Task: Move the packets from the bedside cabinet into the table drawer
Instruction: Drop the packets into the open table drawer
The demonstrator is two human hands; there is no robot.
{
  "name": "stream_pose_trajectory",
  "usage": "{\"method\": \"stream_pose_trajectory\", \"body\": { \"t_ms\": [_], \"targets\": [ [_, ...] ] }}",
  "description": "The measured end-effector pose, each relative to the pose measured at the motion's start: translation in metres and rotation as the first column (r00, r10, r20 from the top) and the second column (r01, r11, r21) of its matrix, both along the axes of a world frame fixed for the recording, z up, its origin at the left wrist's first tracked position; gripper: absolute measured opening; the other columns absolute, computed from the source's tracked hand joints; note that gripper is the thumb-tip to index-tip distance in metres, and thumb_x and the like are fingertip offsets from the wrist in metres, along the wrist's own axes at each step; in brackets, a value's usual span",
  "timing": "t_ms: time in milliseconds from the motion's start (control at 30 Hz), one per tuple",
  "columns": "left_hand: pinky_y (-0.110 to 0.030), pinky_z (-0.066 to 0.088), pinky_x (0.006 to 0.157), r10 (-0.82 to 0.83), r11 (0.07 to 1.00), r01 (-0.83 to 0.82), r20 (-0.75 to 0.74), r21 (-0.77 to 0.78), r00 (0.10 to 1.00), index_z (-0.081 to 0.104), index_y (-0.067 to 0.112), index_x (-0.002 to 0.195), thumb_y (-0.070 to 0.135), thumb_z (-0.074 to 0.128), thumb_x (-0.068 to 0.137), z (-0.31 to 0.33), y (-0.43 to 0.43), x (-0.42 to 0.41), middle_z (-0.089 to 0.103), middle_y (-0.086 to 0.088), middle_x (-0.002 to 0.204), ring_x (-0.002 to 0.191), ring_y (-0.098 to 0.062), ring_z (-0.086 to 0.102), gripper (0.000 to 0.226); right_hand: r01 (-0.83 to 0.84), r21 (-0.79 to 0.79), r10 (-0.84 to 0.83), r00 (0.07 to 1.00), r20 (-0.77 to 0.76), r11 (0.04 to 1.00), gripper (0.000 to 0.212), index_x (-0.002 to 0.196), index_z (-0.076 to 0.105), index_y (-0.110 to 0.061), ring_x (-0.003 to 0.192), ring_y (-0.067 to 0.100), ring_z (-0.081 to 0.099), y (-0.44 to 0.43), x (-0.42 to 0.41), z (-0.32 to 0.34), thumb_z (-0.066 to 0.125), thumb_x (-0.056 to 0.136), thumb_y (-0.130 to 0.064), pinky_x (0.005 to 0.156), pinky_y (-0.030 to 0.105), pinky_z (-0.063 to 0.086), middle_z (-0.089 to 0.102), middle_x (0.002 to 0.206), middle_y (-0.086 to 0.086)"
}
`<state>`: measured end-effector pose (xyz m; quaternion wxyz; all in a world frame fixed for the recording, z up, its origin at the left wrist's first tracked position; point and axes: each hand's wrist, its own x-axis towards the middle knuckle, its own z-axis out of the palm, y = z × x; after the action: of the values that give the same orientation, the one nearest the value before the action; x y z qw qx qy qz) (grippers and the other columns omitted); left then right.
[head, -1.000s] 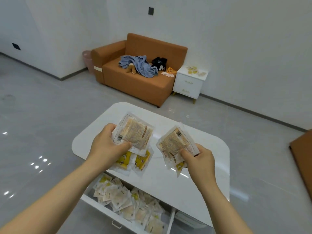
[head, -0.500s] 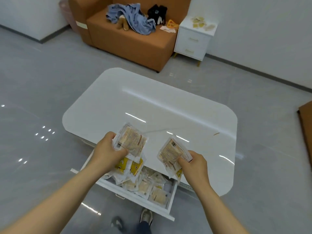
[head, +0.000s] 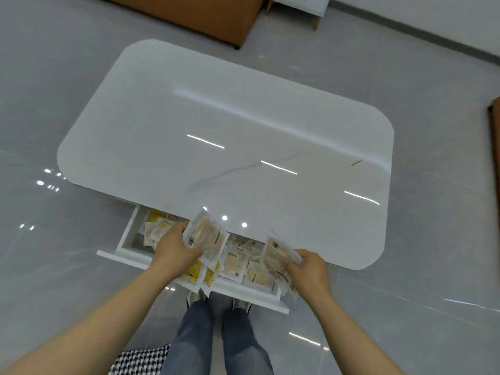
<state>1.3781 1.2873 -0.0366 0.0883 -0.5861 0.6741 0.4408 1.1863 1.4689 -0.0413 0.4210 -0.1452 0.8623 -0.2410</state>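
Observation:
My left hand (head: 174,249) grips a small stack of clear packets (head: 207,236), beige ones on top and yellow ones underneath. A second bunch of packets (head: 278,257) is gripped in my right hand (head: 309,269). Both hands hover just over the open white table drawer (head: 127,239), which juts out from under the near edge of the glossy white table (head: 216,125). Several loose packets (head: 238,262) lie inside the drawer. Only the bottom corner of the bedside cabinet (head: 297,5) shows at the top edge.
An orange sofa base (head: 194,17) stands beyond the table on the grey tiled floor. My legs and shoes (head: 216,307) are directly below the drawer front. A brown panel edge (head: 495,115) is at the far right. A checked fabric (head: 140,359) lies by my left leg.
The view has tilted down and I have closed in on the table. Both hands with their packets have dropped from above the tabletop to just over the open drawer.

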Motion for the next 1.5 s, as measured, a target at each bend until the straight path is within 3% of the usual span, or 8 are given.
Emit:
{"method": "stream_pose_trajectory", "body": {
  "t_ms": [133, 233, 333, 433, 767, 967, 1133, 1500],
  "targets": [
    [-0.027, 0.046, 0.060, -0.024, 0.999, 0.022, 0.030, 0.048, 0.999, 0.046, 0.017, 0.114, 0.017, 0.069, 0.078, -0.033, -0.002, 0.000, 0.055, 0.002, 0.093, 0.082, -0.018, 0.056, 0.042, -0.021, 0.044, 0.019, 0.999, 0.044, 0.999, 0.028, 0.059, 0.061, -0.011, 0.053, 0.010, 0.046, -0.005, 0.009, -0.028, 0.050, 0.080, 0.004, 0.047, 0.019, 0.034, 0.052, 0.056, -0.005],
    [-0.027, 0.046, 0.060, -0.055, 0.996, 0.052, 0.052, 0.070, 0.997, 0.046, 0.016, 0.117, 0.019, 0.069, 0.078, -0.054, -0.005, 0.002, 0.057, 0.001, 0.097, 0.082, -0.018, 0.057, 0.045, -0.076, 0.057, 0.071, 0.994, 0.086, 0.995, 0.014, 0.090, 0.068, -0.014, 0.078, 0.012, 0.055, -0.015, 0.014, -0.040, 0.061, 0.083, -0.004, 0.062, 0.021, 0.042, 0.060, 0.081, -0.007],
    [-0.028, 0.046, 0.061, -0.091, 0.994, 0.087, 0.059, 0.066, 0.994, 0.046, 0.016, 0.119, 0.018, 0.069, 0.079, -0.068, -0.008, 0.004, 0.057, 0.001, 0.098, 0.083, -0.019, 0.057, 0.047, -0.108, 0.128, 0.102, 0.994, 0.050, 0.986, 0.039, 0.122, 0.057, -0.008, 0.107, 0.016, 0.053, -0.018, 0.018, -0.053, 0.067, 0.085, -0.009, 0.080, 0.017, 0.035, 0.055, 0.108, -0.003],
    [-0.026, 0.045, 0.059, -0.112, 0.991, 0.107, 0.069, 0.077, 0.991, 0.046, 0.015, 0.119, 0.016, 0.068, 0.079, -0.080, -0.008, 0.005, 0.055, 0.001, 0.096, 0.083, -0.018, 0.056, 0.045, -0.105, 0.193, 0.103, 0.995, 0.017, 0.976, 0.046, 0.130, 0.052, -0.011, 0.114, 0.021, 0.055, -0.015, 0.024, -0.066, 0.065, 0.086, -0.012, 0.082, 0.020, 0.039, 0.057, 0.129, 0.005],
    [-0.019, 0.039, 0.055, -0.268, 0.957, 0.264, 0.013, 0.122, 0.963, 0.049, 0.017, 0.117, 0.012, 0.067, 0.080, -0.106, 0.006, -0.014, 0.057, 0.001, 0.099, 0.081, -0.014, 0.054, 0.042, -0.128, 0.258, 0.136, 0.991, -0.013, 0.958, 0.043, 0.129, 0.053, -0.016, 0.092, 0.013, 0.055, 0.005, 0.039, -0.088, 0.064, 0.088, -0.021, 0.076, 0.019, 0.040, 0.062, 0.118, 0.002],
    [-0.034, 0.042, 0.090, -0.390, 0.919, 0.375, 0.139, 0.118, 0.910, 0.042, 0.010, 0.130, 0.031, 0.079, 0.073, -0.104, 0.005, -0.024, 0.050, -0.009, 0.129, 0.116, -0.027, 0.050, 0.071, -0.115, 0.247, 0.127, 0.992, -0.030, 0.962, 0.044, 0.128, 0.054, -0.017, 0.088, 0.010, 0.051, 0.008, 0.037, -0.085, 0.066, 0.087, -0.022, 0.075, 0.019, 0.041, 0.062, 0.114, 0.002],
    [-0.032, 0.041, 0.094, -0.545, 0.834, 0.551, 0.165, 0.007, 0.822, 0.045, 0.010, 0.129, 0.027, 0.072, 0.080, -0.083, -0.007, -0.024, 0.053, -0.009, 0.129, 0.117, -0.024, 0.051, 0.058, -0.109, 0.223, 0.124, 0.991, -0.052, 0.969, 0.040, 0.125, 0.055, -0.015, 0.084, 0.010, 0.051, 0.003, 0.038, -0.072, 0.064, 0.087, -0.018, 0.069, 0.018, 0.037, 0.062, 0.109, 0.001],
    [-0.033, 0.049, 0.085, -0.767, 0.595, 0.789, 0.185, -0.156, 0.615, 0.049, 0.015, 0.121, 0.031, 0.065, 0.085, 0.023, -0.019, -0.034, 0.056, -0.005, 0.116, 0.102, -0.022, 0.056, 0.043, -0.189, 0.176, 0.217, 0.963, -0.159, 0.966, 0.044, 0.131, 0.052, -0.018, 0.113, 0.017, 0.054, -0.019, 0.037, 0.021, 0.061, 0.089, -0.023, 0.086, 0.023, 0.042, 0.058, 0.126, 0.002]
  ]
}}
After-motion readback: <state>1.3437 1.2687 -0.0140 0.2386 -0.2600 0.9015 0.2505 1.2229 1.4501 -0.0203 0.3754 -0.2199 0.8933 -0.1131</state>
